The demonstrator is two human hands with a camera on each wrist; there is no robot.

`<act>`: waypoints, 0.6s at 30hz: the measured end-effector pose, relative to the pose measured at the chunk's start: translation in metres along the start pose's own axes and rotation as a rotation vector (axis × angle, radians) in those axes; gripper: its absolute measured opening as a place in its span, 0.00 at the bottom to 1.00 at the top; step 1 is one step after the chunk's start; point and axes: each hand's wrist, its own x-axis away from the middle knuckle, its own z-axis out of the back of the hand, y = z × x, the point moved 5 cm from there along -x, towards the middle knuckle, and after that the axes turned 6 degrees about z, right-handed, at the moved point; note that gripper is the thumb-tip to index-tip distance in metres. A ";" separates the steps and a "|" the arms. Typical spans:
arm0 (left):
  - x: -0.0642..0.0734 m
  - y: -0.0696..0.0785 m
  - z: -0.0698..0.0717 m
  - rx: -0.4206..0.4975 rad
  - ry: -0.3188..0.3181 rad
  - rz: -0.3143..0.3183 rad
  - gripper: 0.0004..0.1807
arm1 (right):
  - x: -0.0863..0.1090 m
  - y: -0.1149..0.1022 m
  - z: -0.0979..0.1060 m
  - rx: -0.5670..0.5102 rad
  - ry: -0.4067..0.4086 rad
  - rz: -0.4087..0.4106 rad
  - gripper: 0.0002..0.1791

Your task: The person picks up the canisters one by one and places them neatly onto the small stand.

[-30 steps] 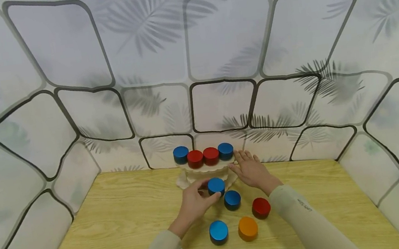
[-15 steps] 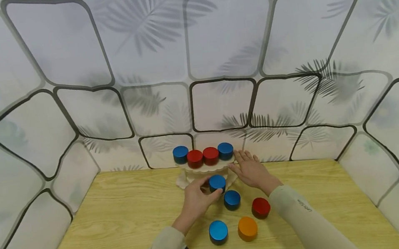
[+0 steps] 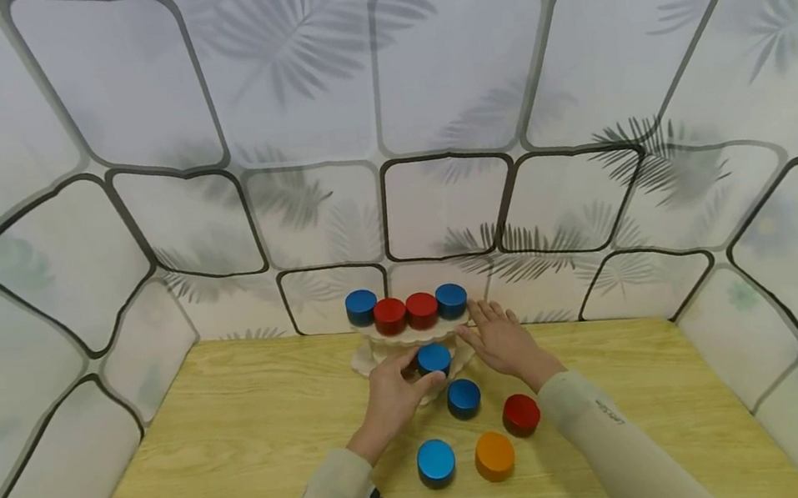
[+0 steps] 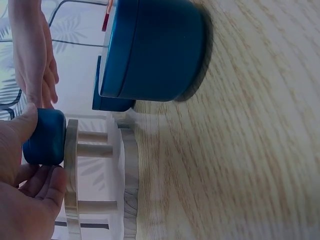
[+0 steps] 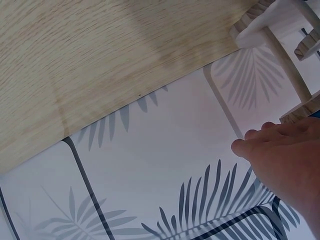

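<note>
My left hand [image 3: 391, 397] pinches a round blue tin [image 3: 434, 358] between thumb and fingers, in front of a pale wooden tiered stand [image 3: 380, 354]. In the left wrist view the held tin [image 4: 45, 136] is right at a scalloped board [image 4: 71, 185] of the stand, which has round posts. On the stand's top tier, two red tins [image 3: 390, 316] stand between two blue tins [image 3: 361, 308]. My right hand [image 3: 508, 342] lies with fingers extended at the stand's right side, fingertips beside the right-hand blue tin [image 3: 451, 300].
On the wooden table [image 3: 193, 469] in front of the stand are a dark blue tin [image 3: 464, 398], a lighter blue tin [image 3: 436, 461], a red tin [image 3: 522, 414] and two orange tins [image 3: 494, 455]. A patterned wall covering [image 3: 454, 208] rises behind the stand.
My left hand has moved slightly forward with the blue tin, closer to the stand. The right hand has stayed in place.
</note>
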 end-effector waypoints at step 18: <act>0.002 -0.003 0.001 -0.005 0.077 -0.004 0.28 | 0.001 -0.002 0.000 -0.005 0.016 0.013 0.41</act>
